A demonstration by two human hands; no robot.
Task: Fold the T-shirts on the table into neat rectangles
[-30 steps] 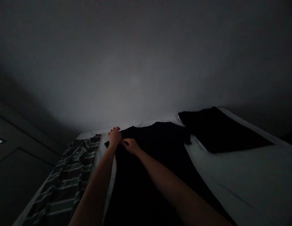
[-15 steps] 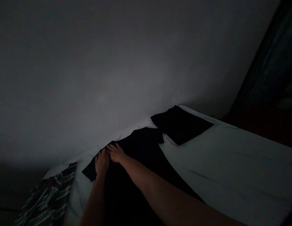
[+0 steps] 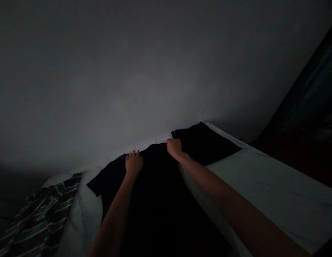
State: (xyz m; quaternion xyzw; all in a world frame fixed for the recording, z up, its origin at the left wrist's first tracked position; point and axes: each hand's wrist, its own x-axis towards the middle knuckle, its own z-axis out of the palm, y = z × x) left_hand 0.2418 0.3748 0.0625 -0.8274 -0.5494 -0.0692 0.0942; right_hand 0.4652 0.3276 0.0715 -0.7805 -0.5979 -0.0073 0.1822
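A black T-shirt [image 3: 155, 200] lies spread out flat, its collar end toward the wall and one sleeve at the left. My left hand [image 3: 134, 163] rests on the cloth beside the collar, fingers apart and stretched toward the wall. At the right shoulder, my right hand [image 3: 174, 147] is closed on the T-shirt's edge and covers much of that sleeve. The room is dim, so folds in the dark cloth cannot be made out.
A folded black garment [image 3: 208, 144] lies at the back right, close to my right hand. Striped clothing [image 3: 45, 217] lies at the left edge of the white marbled tabletop [image 3: 275, 203]. A plain wall [image 3: 155, 71] rises behind.
My right hand has moved from the left shoulder across to the right shoulder and closed on the cloth. My left hand has shifted right, toward the collar.
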